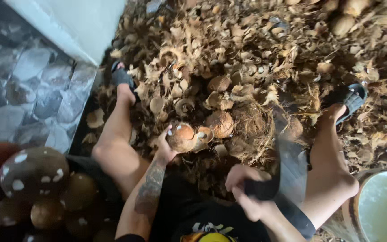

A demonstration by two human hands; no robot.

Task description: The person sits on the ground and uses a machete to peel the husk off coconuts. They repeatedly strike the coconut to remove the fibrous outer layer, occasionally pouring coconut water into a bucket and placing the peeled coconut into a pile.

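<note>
Your left hand [165, 145] is clamped on 1 half-peeled coconut [182, 136]; your right hand [247, 190] is clamped on 1 dark blade [287, 166]. Husk scraps [247, 49] heap between your 2 sandals [350, 98], a white bucket [384, 204] beside.

Coconut [182, 137] in left hand [164, 148]: hard shell, smooth-ish brown w/ pale scraped patches, matt. Around it, husk heap [247, 54]: dry fibrous, rough, stringy, tan-brown. Right hand [247, 190] near the coconut grips a blade [287, 157], dark dull metal, blurred so finish is prob. matt. Left of coconut, peeled coconuts [34, 172]: dark, slightly glossy, white flecks. Far right of it, bucket [381, 206]: white, smooth plastic. Sandals [352, 98]: dark rubbery. Floor [19, 80] left of heap: grey stone-look tile, shiny
</note>
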